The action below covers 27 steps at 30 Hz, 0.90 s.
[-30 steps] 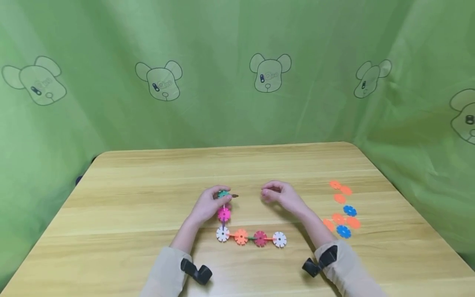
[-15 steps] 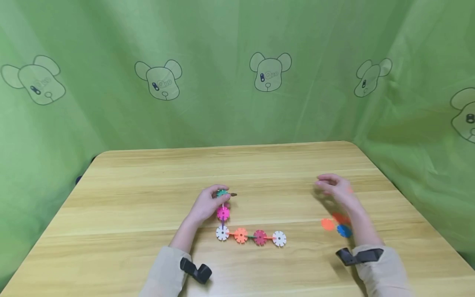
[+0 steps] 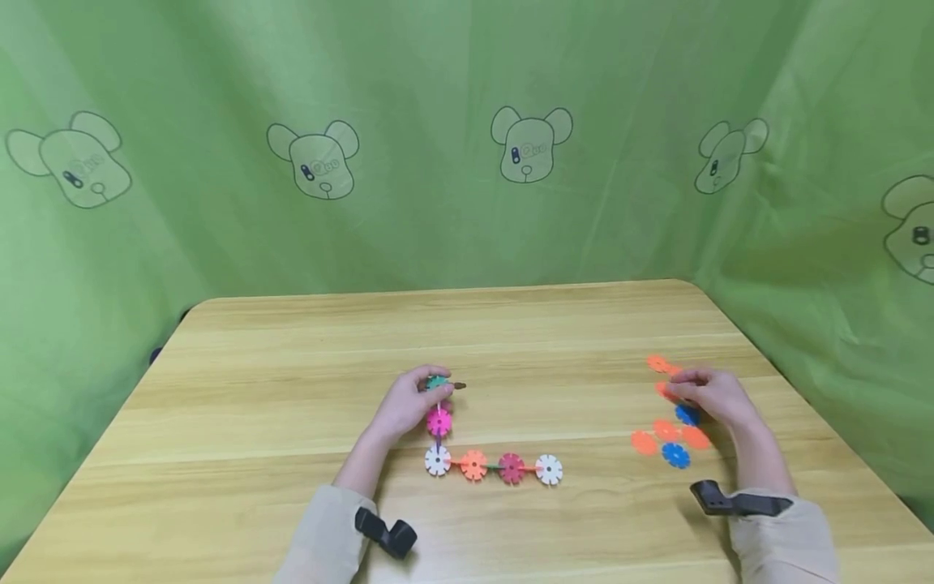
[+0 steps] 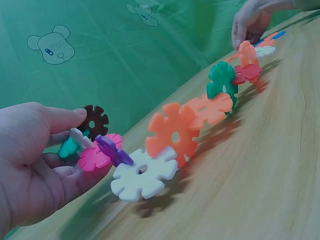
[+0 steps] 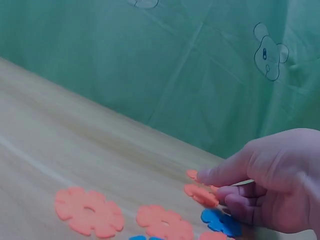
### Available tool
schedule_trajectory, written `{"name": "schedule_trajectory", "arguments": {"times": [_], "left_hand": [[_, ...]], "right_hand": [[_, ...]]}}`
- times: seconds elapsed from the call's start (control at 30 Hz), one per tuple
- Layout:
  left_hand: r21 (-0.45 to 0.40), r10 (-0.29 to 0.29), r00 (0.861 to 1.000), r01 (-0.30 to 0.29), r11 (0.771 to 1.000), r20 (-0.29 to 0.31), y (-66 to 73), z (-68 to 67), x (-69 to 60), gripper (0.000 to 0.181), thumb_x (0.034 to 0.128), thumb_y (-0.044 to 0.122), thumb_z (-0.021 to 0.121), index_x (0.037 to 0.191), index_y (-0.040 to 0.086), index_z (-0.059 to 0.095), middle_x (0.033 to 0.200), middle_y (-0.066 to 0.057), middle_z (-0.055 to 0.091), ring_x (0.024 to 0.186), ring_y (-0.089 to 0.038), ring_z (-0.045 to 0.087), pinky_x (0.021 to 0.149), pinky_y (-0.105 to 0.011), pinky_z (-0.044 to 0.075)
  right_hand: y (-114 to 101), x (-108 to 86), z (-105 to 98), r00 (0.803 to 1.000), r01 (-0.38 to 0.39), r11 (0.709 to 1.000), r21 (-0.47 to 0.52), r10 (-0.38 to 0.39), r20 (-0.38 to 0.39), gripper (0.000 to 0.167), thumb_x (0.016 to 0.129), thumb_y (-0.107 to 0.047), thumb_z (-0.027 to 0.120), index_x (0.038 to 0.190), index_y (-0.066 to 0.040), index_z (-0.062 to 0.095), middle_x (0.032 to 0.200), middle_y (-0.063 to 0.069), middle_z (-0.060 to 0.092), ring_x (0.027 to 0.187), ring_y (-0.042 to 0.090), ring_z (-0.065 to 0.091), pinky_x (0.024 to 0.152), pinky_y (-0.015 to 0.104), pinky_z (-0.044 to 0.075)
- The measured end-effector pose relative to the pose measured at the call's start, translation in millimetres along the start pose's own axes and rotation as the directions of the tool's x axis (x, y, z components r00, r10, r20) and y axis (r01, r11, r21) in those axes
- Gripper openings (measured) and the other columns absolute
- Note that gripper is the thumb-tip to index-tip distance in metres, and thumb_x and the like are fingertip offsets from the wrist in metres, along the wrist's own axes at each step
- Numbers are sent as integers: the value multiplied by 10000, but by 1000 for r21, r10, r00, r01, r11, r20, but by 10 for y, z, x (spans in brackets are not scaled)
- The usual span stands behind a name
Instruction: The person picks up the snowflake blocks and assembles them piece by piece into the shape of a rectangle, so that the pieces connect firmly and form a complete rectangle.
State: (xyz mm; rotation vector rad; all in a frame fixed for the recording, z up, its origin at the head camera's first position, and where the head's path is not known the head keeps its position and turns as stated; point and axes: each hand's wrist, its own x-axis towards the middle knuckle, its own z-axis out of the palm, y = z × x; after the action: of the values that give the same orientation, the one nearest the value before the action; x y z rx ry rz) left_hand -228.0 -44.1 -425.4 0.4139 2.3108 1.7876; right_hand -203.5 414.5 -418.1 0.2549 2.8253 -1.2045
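Observation:
My left hand (image 3: 409,404) pinches the teal disc (image 3: 437,382) at the far end of an L-shaped chain of notched discs; a brown disc (image 4: 95,121) stands on edge beside it. Below follow a pink disc (image 3: 439,422) and a white corner disc (image 3: 438,461), then a row running right to another white disc (image 3: 549,470). Over the loose pieces at the right is my right hand (image 3: 718,395), its fingertips at an orange disc (image 5: 201,195) that looks tilted in the right wrist view. Whether the fingers grip it, I cannot tell.
Around my right hand lie several loose orange discs (image 3: 644,442) and two blue discs (image 3: 675,455), flat on the wooden table (image 3: 292,349). A green curtain (image 3: 423,235) printed with bear heads hangs behind the table.
My right hand has moved from near the middle of the table rightward to the loose discs, and down onto them. The left hand and the chain have stayed put.

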Motion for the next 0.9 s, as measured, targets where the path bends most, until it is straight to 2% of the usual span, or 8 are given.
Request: {"name": "schedule_trajectory", "arguments": {"times": [0.23, 0.37, 0.53, 0.67, 0.73, 0.9], "left_hand": [[-2, 4, 1000, -4, 1000, 9, -11, -5, 15, 389, 882, 170, 623, 1216, -14, 546, 940, -170, 653, 802, -245, 651, 776, -315, 491], [-9, 10, 1000, -10, 1000, 17, 2, -1, 10, 389, 888, 156, 617, 1219, -34, 536, 960, -204, 642, 824, -298, 648, 777, -338, 499], [-8, 7, 1000, -6, 1000, 29, 143, -2, -67, 369, 901, 99, 588, 1216, -79, 516, 959, -260, 628, 852, -372, 634, 804, -409, 495], [-10, 1, 999, -1, 1000, 32, 299, -7, -156, 343, 903, 76, 577, 1203, -82, 522, 967, -277, 622, 865, -390, 629, 820, -428, 489], [-14, 2, 1000, -1, 1000, 29, 335, -8, -175, 332, 906, 75, 572, 1197, -78, 527, 965, -280, 621, 866, -390, 628, 817, -420, 492], [-32, 1, 1000, 0, 1000, 27, 310, -9, -163, 335, 909, 78, 568, 1199, -82, 522, 960, -280, 622, 861, -389, 628, 804, -403, 498]], "right_hand": [[-11, 15, 40, 1000, 13, 994, -112, -13, -8, 513, 832, -295, 690, 1091, 116, 526, 901, 137, 555, 754, 204, 497, 595, 285, 434], [-39, 19, 77, 999, 27, 991, -133, -30, -19, 418, 825, -214, 685, 1030, 106, 511, 863, 124, 525, 737, 211, 478, 570, 276, 424], [-95, 16, 136, 995, 79, 989, -124, -85, -44, 284, 866, -149, 630, 988, 70, 496, 829, 105, 517, 721, 206, 469, 569, 277, 413], [-231, 20, 209, 984, 135, 982, -134, -150, -101, 224, 888, -133, 604, 976, 56, 523, 822, 102, 532, 729, 205, 459, 589, 273, 396], [-328, 30, 258, 980, 156, 980, -125, -170, -107, 222, 891, -131, 605, 980, 58, 532, 814, 103, 544, 726, 204, 463, 585, 274, 396], [-573, 60, 421, 981, 184, 981, -64, -187, -44, 258, 892, -106, 591, 1056, 86, 540, 820, 112, 587, 708, 184, 526, 583, 275, 452]]}}
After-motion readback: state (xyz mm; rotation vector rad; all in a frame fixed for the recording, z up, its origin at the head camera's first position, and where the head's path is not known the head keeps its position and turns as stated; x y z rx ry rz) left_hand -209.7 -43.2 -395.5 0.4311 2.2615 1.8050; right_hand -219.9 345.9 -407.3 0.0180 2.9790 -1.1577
